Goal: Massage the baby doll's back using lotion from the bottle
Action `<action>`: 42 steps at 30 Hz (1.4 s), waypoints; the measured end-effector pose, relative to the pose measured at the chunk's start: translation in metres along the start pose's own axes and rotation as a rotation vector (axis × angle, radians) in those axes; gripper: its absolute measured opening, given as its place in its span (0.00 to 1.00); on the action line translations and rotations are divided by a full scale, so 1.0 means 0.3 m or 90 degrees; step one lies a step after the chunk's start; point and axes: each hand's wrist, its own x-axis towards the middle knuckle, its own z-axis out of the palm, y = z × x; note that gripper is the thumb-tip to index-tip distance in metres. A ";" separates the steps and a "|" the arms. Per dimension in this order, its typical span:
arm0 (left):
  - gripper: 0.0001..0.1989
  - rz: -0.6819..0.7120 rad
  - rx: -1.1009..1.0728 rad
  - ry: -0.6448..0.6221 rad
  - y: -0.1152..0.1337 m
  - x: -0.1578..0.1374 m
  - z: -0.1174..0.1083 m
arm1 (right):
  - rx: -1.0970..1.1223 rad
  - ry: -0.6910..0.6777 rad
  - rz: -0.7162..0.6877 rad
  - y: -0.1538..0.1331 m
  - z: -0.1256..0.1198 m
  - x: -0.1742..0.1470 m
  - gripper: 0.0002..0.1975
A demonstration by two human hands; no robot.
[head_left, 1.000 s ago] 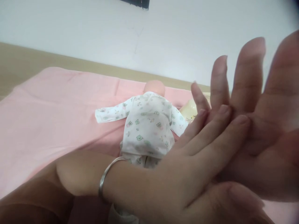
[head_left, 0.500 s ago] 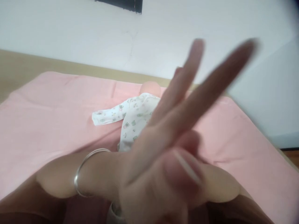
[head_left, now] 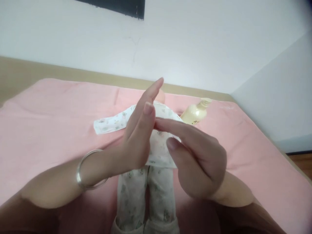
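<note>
Fingers of the right hand (head_left: 200,162) are resting outstretched against the flat, open left hand (head_left: 136,143), gripping nothing, above the white printed-romper doll (head_left: 146,182) lying on the pink bed sheet (head_left: 48,130).

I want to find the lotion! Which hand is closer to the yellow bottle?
Right. The right hand is just in front of the bottle; the left hand is farther left, over the doll.

The left hand (head_left: 136,136) no longer lies flat across the right palm; it now stands edge-up, fingers straight, farther from the camera. The right hand (head_left: 197,159) drops lower, fingertips meeting the left palm. With the hands lowered, the bottle (head_left: 196,112) shows whole and the doll (head_left: 146,182) shows its legs.
</note>
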 end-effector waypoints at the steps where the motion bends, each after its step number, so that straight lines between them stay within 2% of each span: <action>1: 0.33 -0.009 -0.002 0.011 -0.031 0.017 0.005 | -0.014 0.004 -0.017 0.019 0.004 0.017 0.17; 3: 0.32 -0.022 0.000 0.040 -0.097 0.052 0.020 | -0.078 0.030 -0.057 0.069 0.028 0.039 0.17; 5: 0.31 -0.032 0.018 0.069 -0.169 0.088 0.039 | -0.138 0.036 -0.059 0.132 0.065 0.050 0.18; 8: 0.28 -0.056 0.070 0.109 -0.277 0.140 0.069 | -0.209 -0.059 0.033 0.228 0.123 0.055 0.20; 12: 0.23 -0.085 0.196 0.088 -0.374 0.180 0.094 | -0.268 -0.153 0.137 0.317 0.189 0.045 0.22; 16: 0.21 -0.119 0.297 0.046 -0.403 0.188 0.102 | -0.332 -0.163 0.175 0.363 0.237 0.025 0.28; 20: 0.23 -0.117 0.334 0.057 -0.413 0.174 0.108 | -0.330 -0.192 0.166 0.417 0.244 0.037 0.30; 23: 0.25 -0.103 0.340 0.052 -0.420 0.149 0.112 | -0.333 -0.243 0.139 0.469 0.221 0.064 0.30; 27: 0.27 -0.123 0.384 0.044 -0.414 0.118 0.114 | -0.378 -0.325 0.043 0.521 0.181 0.080 0.28; 29: 0.27 -0.137 0.413 0.041 -0.407 0.113 0.113 | -0.417 -0.337 0.014 0.532 0.166 0.078 0.27; 32: 0.26 -0.148 0.412 0.024 -0.401 0.117 0.107 | -0.455 -0.323 0.048 0.532 0.150 0.071 0.27; 35: 0.25 -0.131 0.378 0.015 -0.414 0.124 0.098 | -0.476 -0.311 0.152 0.507 0.145 0.058 0.29; 37: 0.25 -0.100 0.345 0.017 -0.430 0.126 0.093 | -0.501 -0.283 0.249 0.469 0.154 0.036 0.33; 39: 0.25 -0.078 0.308 0.027 -0.447 0.127 0.091 | -0.533 -0.251 0.306 0.417 0.175 0.004 0.34; 42: 0.24 -0.085 0.263 0.050 -0.460 0.126 0.091 | -0.535 -0.240 0.247 0.341 0.211 -0.047 0.32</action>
